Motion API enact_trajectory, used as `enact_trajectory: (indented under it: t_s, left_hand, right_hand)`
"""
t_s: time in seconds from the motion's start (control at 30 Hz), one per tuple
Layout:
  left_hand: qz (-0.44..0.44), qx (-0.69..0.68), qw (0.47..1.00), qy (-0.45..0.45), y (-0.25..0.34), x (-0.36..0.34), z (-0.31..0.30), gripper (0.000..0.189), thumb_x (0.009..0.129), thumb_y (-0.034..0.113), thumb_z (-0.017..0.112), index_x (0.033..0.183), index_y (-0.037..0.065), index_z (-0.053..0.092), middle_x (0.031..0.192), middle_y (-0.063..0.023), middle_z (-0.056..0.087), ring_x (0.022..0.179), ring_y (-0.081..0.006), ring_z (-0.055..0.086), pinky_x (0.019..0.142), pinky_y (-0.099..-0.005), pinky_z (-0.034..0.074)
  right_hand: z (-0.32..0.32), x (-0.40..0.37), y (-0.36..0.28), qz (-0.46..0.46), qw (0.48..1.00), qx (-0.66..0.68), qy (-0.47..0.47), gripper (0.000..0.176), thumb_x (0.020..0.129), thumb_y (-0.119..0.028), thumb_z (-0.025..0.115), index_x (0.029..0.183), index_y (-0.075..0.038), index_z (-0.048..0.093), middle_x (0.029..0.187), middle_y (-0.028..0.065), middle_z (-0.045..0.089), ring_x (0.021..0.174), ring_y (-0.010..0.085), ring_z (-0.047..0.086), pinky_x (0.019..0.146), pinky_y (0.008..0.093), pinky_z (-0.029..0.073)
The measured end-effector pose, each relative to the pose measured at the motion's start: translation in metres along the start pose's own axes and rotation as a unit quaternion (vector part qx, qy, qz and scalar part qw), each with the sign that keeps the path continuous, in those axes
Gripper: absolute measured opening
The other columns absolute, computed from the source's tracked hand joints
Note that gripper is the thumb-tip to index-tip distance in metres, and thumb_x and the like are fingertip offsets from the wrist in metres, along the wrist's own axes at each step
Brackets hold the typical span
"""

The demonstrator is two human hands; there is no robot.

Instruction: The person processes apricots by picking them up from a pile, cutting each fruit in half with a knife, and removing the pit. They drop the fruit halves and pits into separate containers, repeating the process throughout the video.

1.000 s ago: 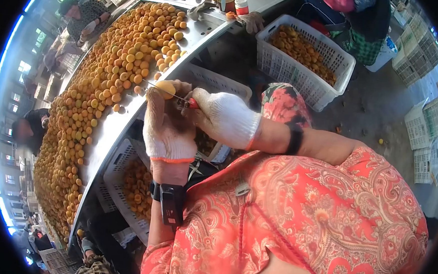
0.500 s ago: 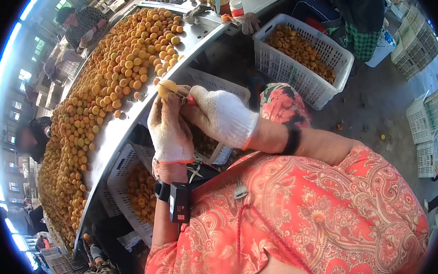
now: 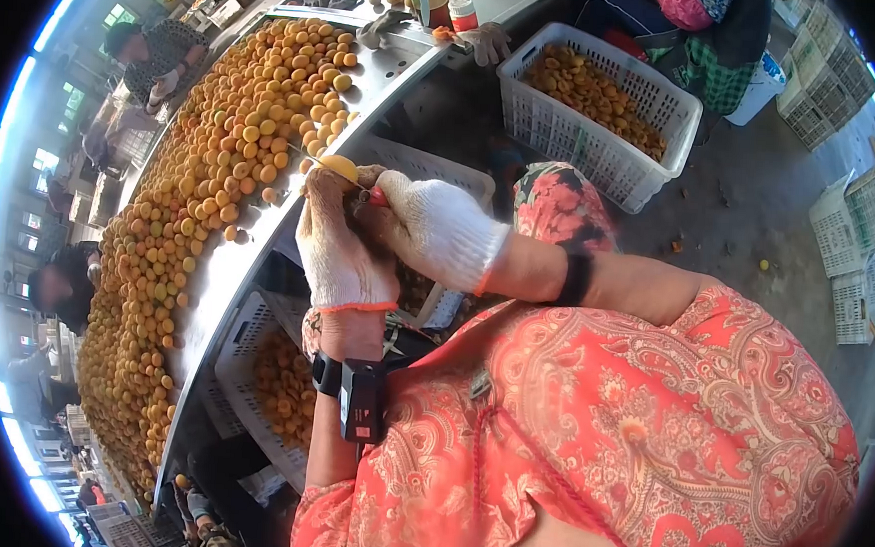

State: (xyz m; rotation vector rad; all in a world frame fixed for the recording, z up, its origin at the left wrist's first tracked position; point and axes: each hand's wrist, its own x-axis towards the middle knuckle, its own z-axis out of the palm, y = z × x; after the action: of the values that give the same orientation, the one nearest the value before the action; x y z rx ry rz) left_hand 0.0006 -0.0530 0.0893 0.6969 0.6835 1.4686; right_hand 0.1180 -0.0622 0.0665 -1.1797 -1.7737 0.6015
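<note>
In the head view, my left hand (image 3: 341, 253), in a stained white knit glove, grips a yellow-orange apricot (image 3: 341, 166) at its fingertips. My right hand (image 3: 438, 225), gloved the same way, is closed around the red handle (image 3: 376, 197) of a small knife. The knife's thin blade lies against the apricot, its tip showing past the fruit's far side. Both hands meet just off the edge of a metal table (image 3: 218, 295) heaped with whole apricots (image 3: 213, 175).
A white crate (image 3: 593, 141) of split apricots stands on the floor beyond my right arm. Below my hands is another crate (image 3: 244, 347) holding apricot pieces. A flask (image 3: 429, 0), a red-and-white jar (image 3: 462, 14) and grey gloves (image 3: 487, 42) lie along the table. People work across the table.
The apricot has turned slightly in my left fingers, and the knife blade now crosses it at a different angle. Both hands stay close together in nearly the same place.
</note>
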Motion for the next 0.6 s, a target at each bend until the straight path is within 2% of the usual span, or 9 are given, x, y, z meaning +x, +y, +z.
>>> enact_trajectory:
  t_s: [0.1,0.17,0.2,0.27,0.4,0.47,0.6]
  left_hand:
    - [-0.031,0.008,0.999,0.006,-0.002,0.004,-0.006,0.029,0.101,0.025,0.056,0.114,-0.001,0.058,0.099,-0.0118,0.067,0.089,-0.0201,0.065,0.076,-0.0317,0.055]
    - [0.037,0.109,0.993,0.024,-0.005,0.008,-0.012,0.028,0.1,0.024,0.057,0.114,-0.001,0.058,0.101,-0.011,0.066,0.09,-0.0196,0.063,0.077,-0.0312,0.054]
    - [0.038,0.11,0.993,0.024,-0.006,0.008,-0.015,0.028,0.1,0.024,0.057,0.114,-0.001,0.058,0.101,-0.011,0.066,0.09,-0.0196,0.063,0.077,-0.0312,0.054]
    - [0.039,0.09,0.994,0.043,-0.008,0.01,-0.018,0.025,0.099,0.021,0.057,0.113,0.001,0.058,0.1,-0.0097,0.065,0.089,-0.0194,0.061,0.079,-0.0319,0.054]
    - [-0.02,-0.01,1.0,0.014,-0.009,0.007,-0.02,0.024,0.1,0.024,0.058,0.11,0.002,0.058,0.098,-0.0092,0.063,0.086,-0.0197,0.06,0.079,-0.0333,0.053]
    - [-0.07,-0.077,0.992,0.072,-0.013,0.007,-0.015,0.025,0.1,0.027,0.058,0.107,0.003,0.058,0.096,-0.0092,0.063,0.085,-0.0204,0.06,0.079,-0.0349,0.054]
    - [-0.073,-0.067,0.993,0.068,-0.013,0.007,-0.019,0.027,0.101,0.029,0.056,0.105,0.003,0.058,0.094,-0.0098,0.062,0.083,-0.0209,0.059,0.079,-0.0356,0.053]
  right_hand:
    - [-0.003,-0.003,0.0,0.018,0.999,0.043,-0.002,0.032,0.096,-0.031,0.055,0.1,0.0,0.056,0.079,0.0242,0.066,0.078,0.0415,0.066,0.066,0.0487,0.051]
    - [-0.001,-0.004,0.005,-0.003,1.0,0.012,-0.013,0.032,0.096,-0.031,0.054,0.102,0.001,0.055,0.081,0.0244,0.066,0.079,0.0414,0.066,0.067,0.0487,0.051]
    - [0.001,-0.004,0.006,-0.004,1.0,0.013,-0.013,0.032,0.096,-0.031,0.054,0.102,0.001,0.055,0.081,0.0244,0.066,0.079,0.0414,0.066,0.067,0.0487,0.051]
    - [0.001,-0.003,0.007,0.023,0.999,0.012,-0.046,0.024,0.095,-0.023,0.055,0.105,-0.001,0.053,0.086,0.0247,0.066,0.086,0.0436,0.064,0.072,0.0483,0.051]
    - [0.001,-0.004,0.004,0.042,0.998,-0.01,-0.055,0.025,0.095,-0.025,0.056,0.103,-0.001,0.053,0.086,0.0253,0.066,0.088,0.0436,0.064,0.071,0.049,0.051]
    - [0.006,-0.002,0.009,0.074,0.994,-0.027,-0.078,0.027,0.095,-0.026,0.056,0.105,-0.001,0.054,0.088,0.0257,0.066,0.089,0.0437,0.064,0.072,0.0495,0.051]
    - [0.004,-0.003,0.013,0.018,0.998,-0.011,-0.058,0.033,0.095,-0.029,0.055,0.11,0.0,0.056,0.085,0.0234,0.068,0.083,0.04,0.067,0.07,0.0468,0.053]
